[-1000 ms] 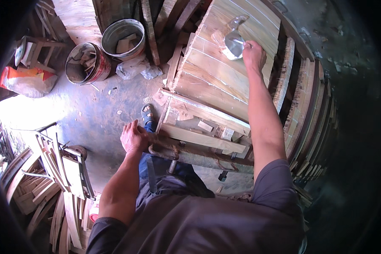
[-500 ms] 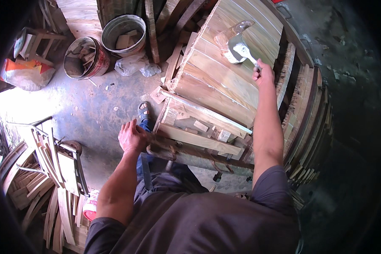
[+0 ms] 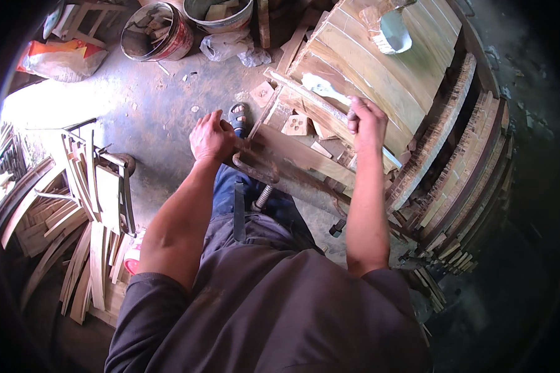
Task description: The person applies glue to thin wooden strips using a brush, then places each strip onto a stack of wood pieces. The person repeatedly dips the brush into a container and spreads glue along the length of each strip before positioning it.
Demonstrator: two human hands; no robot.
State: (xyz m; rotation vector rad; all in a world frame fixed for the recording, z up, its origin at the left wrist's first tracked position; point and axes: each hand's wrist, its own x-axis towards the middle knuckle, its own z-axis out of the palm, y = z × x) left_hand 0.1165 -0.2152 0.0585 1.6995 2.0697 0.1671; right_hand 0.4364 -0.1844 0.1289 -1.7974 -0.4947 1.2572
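My right hand [image 3: 368,123] is closed round the handle of a brush. Its glue-coated white head [image 3: 320,85] lies along the upper edge of a narrow wood strip [image 3: 292,84], which carries a wet white line. My left hand [image 3: 211,138] is apart from the brush, at the left end of the work frame beside a rusty screw clamp [image 3: 261,169]; its fingers are loosely bent and hold nothing that I can see. Beyond the brush, a cut-open container [image 3: 397,34] of whitish glue stands on the joined wooden boards [image 3: 354,68].
Curved wooden slats [image 3: 460,168] are stacked on the right. Several offcuts, among them a block with holes [image 3: 297,124], lie below the strip. Buckets of scraps [image 3: 157,31] stand at the far left. Loose wood strips [image 3: 84,217] lean in a pile at the left.
My right hand has brought the brush from the glue container down and left onto the strip's edge. The view has shifted, and my left hand stays by the frame's end.
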